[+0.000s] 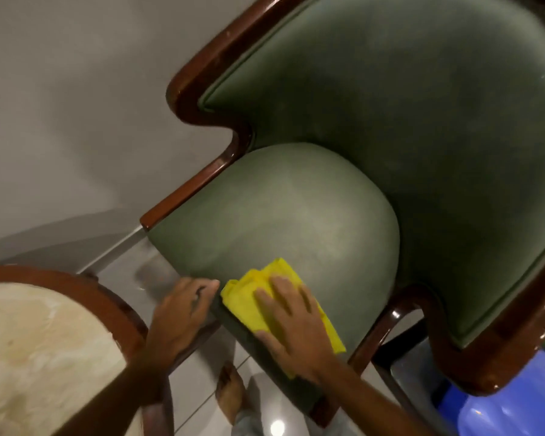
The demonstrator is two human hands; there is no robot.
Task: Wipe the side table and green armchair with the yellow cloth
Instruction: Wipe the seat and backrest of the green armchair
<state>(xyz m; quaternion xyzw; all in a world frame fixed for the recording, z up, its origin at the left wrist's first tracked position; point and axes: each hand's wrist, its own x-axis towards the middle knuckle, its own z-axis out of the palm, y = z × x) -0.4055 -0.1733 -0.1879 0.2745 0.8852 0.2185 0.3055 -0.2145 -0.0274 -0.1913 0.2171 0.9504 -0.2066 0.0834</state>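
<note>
The green armchair point(390, 127) with a dark polished wood frame fills the upper right. Its rounded seat cushion point(283, 212) lies in the middle. My right hand point(291, 322) presses flat on the folded yellow cloth point(249, 302) at the cushion's front edge, fingers spread over it. My left hand point(178, 313) grips the seat's front left corner beside the cloth, its fingertips touching the cushion edge. The round side table point(38, 347), with a pale marble top and brown wooden rim, sits at the lower left.
A grey wall stands behind the chair and table. Glossy pale floor tiles point(199, 401) show between them, with my bare foot point(230, 394) under the seat edge. A blue object point(485, 410) lies at the lower right, under the chair's arm.
</note>
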